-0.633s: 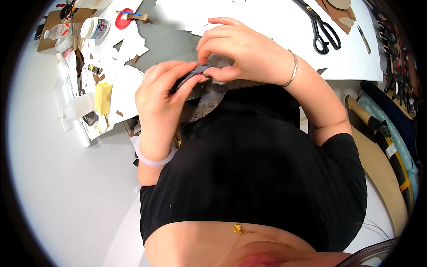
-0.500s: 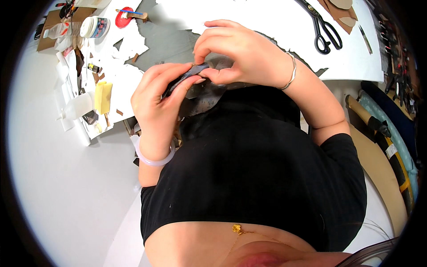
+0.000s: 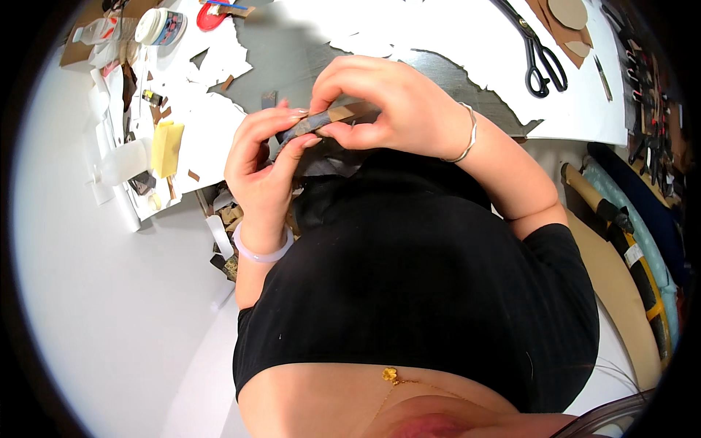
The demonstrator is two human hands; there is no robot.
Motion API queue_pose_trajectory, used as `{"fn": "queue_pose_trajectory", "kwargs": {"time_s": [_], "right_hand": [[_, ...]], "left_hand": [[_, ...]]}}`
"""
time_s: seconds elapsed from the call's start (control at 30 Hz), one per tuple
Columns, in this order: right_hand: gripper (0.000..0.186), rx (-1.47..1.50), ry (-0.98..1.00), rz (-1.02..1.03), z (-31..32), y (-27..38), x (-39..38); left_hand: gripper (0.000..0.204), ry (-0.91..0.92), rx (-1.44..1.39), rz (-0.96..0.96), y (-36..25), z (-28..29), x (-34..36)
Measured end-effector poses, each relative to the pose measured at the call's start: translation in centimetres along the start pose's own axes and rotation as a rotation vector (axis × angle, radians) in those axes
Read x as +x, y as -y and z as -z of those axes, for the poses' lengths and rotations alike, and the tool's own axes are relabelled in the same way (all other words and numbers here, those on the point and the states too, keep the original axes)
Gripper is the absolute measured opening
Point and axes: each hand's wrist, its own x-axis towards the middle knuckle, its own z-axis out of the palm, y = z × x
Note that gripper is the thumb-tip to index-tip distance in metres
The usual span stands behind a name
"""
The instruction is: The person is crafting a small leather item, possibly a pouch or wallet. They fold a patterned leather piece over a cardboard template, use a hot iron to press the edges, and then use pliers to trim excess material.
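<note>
So the left hand (image 3: 261, 152) has thumb and fingers pinched on a grey-brown strip (image 3: 316, 124), and the right hand (image 3: 372, 98) is clamped on it too, a bit further along. It's held up by the near edge of the tabletop (image 3: 584, 109). Black scissors (image 3: 541, 69) lie off right (yellow block (image 3: 167, 148) and jar (image 3: 162, 27) over left).

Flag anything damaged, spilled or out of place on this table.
The white paper looks torn: ragged, uneven edges border the grey surface. Small brown scraps lie loose near the yellow block, which looks untidy. I see no clear spill.
</note>
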Motion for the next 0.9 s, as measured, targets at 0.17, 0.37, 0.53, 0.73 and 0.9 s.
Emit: {"fn": "queue_pose_trajectory", "kwargs": {"time_s": [0.17,0.37,0.53,0.73,0.9], "right_hand": [[0.021,0.003,-0.045,0.027,-1.4,-0.1,0.3],[0.019,0.031,-0.051,-0.01,-2.7,0.5,0.5],[0.02,0.029,-0.077,0.006,-3.3,0.3,0.6],[0.021,0.065,-0.161,0.056,-4.3,-0.9,0.1],[0.03,0.023,-0.145,0.092,-4.2,-1.5,0.1]], "left_hand": [[0.035,0.027,0.213,-0.139,-1.1,1.2,0.6],[0.024,0.071,0.405,-0.221,-1.6,2.7,0.6],[0.021,0.101,0.5,-0.244,-1.9,3.2,0.7],[0.024,0.121,0.484,-0.278,-0.8,3.4,0.8],[0.024,0.122,0.421,-0.227,-0.1,3.6,0.9]]}}
